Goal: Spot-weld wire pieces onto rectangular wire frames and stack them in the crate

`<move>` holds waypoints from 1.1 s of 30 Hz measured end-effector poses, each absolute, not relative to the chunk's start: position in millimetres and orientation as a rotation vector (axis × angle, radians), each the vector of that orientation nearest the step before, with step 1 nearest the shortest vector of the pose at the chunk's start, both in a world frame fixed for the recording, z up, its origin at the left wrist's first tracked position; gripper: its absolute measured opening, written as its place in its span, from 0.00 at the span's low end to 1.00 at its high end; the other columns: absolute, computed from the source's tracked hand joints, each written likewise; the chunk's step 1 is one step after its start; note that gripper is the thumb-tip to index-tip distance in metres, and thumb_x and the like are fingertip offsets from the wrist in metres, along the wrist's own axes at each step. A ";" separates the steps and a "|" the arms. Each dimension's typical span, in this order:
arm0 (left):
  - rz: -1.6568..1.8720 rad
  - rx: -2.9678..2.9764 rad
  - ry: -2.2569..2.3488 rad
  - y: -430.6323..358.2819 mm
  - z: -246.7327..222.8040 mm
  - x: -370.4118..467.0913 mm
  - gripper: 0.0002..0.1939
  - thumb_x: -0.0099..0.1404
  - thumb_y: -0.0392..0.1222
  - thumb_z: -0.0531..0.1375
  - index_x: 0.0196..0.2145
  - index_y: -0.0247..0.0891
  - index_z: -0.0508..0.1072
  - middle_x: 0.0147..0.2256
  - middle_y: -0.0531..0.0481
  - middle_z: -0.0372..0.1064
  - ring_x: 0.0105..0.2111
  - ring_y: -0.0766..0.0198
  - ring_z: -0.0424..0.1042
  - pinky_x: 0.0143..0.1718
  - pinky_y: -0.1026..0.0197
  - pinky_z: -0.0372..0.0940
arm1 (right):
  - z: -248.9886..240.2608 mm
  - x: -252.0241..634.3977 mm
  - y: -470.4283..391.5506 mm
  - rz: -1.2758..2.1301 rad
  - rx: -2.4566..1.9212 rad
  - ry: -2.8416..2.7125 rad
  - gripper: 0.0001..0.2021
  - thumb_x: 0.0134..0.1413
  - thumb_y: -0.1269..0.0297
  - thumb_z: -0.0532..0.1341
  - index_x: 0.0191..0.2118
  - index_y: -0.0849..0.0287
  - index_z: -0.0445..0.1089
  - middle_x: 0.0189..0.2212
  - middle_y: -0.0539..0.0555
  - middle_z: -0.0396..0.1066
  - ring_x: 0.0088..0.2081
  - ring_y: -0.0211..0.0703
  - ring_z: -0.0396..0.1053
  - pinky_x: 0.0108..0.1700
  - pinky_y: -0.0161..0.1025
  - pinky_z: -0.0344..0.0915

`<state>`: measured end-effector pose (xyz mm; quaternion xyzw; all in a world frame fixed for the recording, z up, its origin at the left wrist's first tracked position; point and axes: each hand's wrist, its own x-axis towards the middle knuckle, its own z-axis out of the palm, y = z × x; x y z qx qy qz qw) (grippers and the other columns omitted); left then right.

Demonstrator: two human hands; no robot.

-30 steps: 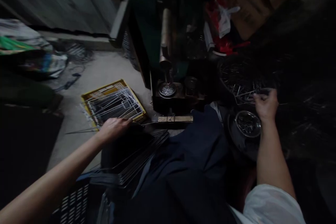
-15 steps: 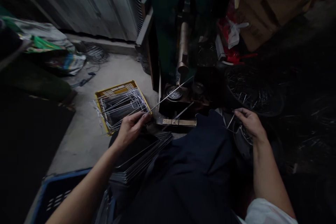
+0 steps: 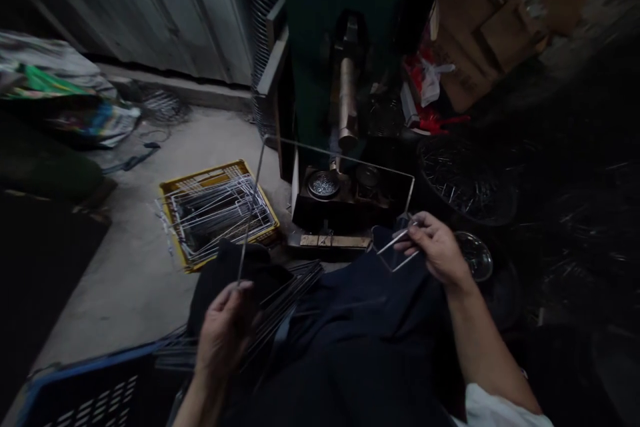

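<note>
My left hand (image 3: 227, 327), somewhat blurred, pinches the lower end of a large bent wire frame (image 3: 253, 203). The frame rises from that hand, crosses in front of the machine and bends down near my right hand (image 3: 434, 245). Closed fingers of my right hand grip a small bent wire piece (image 3: 404, 255), with its prongs pointing left. Whether the right fingers also touch the large frame is unclear. Behind the frame stands the machine's copper-coloured cylinder (image 3: 347, 103), above a round dish of small metal bits (image 3: 323, 184). More wire frames (image 3: 295, 287) lie across my lap.
A yellow crate (image 3: 243, 163) of wire frames sits on the floor at left. At lower left is a blue crate (image 3: 60, 373). Dark tubs of wire pieces (image 3: 465, 190) stand at right, with cardboard (image 3: 465, 60) behind them.
My left hand has moved down and toward me, and the wire frame now stands spread open across the view. My right hand has come inward to the left with the small wire piece.
</note>
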<state>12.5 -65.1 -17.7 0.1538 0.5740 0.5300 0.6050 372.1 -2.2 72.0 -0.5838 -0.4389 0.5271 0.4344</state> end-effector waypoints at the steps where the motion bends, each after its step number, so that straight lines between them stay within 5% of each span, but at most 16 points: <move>1: 1.225 0.269 1.231 -71.8 -26.7 21.8 0.21 0.46 0.59 0.70 0.31 0.43 0.73 0.17 0.63 0.41 0.14 0.75 0.42 0.13 0.72 0.48 | 66.0 356.8 -1.8 1.366 -1.414 -1.048 0.18 0.50 0.50 0.67 0.38 0.55 0.62 0.33 0.54 0.77 0.30 0.45 0.78 0.26 0.32 0.70; 5: 1.158 0.104 0.989 -93.0 -60.8 56.9 0.20 0.51 0.53 0.70 0.38 0.41 0.74 0.18 0.64 0.42 0.14 0.77 0.41 0.13 0.73 0.44 | 20.1 315.0 23.2 1.524 -1.389 -0.784 0.13 0.53 0.58 0.66 0.38 0.56 0.62 0.35 0.54 0.77 0.32 0.42 0.77 0.28 0.32 0.70; 8: 1.123 0.158 0.951 -100.5 -73.2 66.2 0.24 0.53 0.51 0.70 0.46 0.42 0.72 0.18 0.63 0.49 0.14 0.77 0.49 0.16 0.72 0.52 | -12.0 307.8 53.5 1.526 -1.506 -0.581 0.05 0.60 0.66 0.59 0.34 0.57 0.61 0.33 0.53 0.77 0.31 0.39 0.77 0.28 0.32 0.69; 11: 0.971 0.370 0.949 -101.4 -69.9 59.2 0.39 0.54 0.50 0.69 0.59 0.47 0.58 0.28 0.55 0.68 0.24 0.67 0.69 0.26 0.65 0.65 | -34.5 310.5 76.0 1.503 -1.594 -0.469 0.07 0.65 0.69 0.52 0.34 0.57 0.59 0.31 0.51 0.76 0.28 0.35 0.75 0.28 0.30 0.68; 13: 0.814 0.482 0.931 -98.9 -62.7 50.4 0.46 0.58 0.52 0.66 0.65 0.52 0.44 0.35 0.48 0.73 0.29 0.60 0.73 0.27 0.62 0.67 | -47.5 313.6 86.1 1.481 -1.604 -0.418 0.07 0.67 0.67 0.51 0.35 0.57 0.59 0.30 0.49 0.76 0.28 0.34 0.75 0.29 0.30 0.68; 17: 0.590 0.573 0.886 -94.0 -47.3 36.8 0.46 0.64 0.51 0.60 0.66 0.57 0.31 0.35 0.47 0.76 0.28 0.58 0.76 0.30 0.59 0.68 | -62.8 314.9 99.2 1.416 -1.512 -0.420 0.05 0.66 0.66 0.54 0.37 0.57 0.61 0.27 0.47 0.75 0.27 0.34 0.75 0.28 0.29 0.68; 33: 0.598 0.521 0.855 -108.9 -58.8 36.0 0.49 0.65 0.55 0.59 0.66 0.51 0.24 0.31 0.44 0.76 0.30 0.53 0.77 0.30 0.59 0.65 | -78.1 277.9 102.3 1.314 -1.410 -0.388 0.05 0.59 0.66 0.60 0.33 0.59 0.64 0.26 0.47 0.76 0.20 0.30 0.70 0.19 0.23 0.61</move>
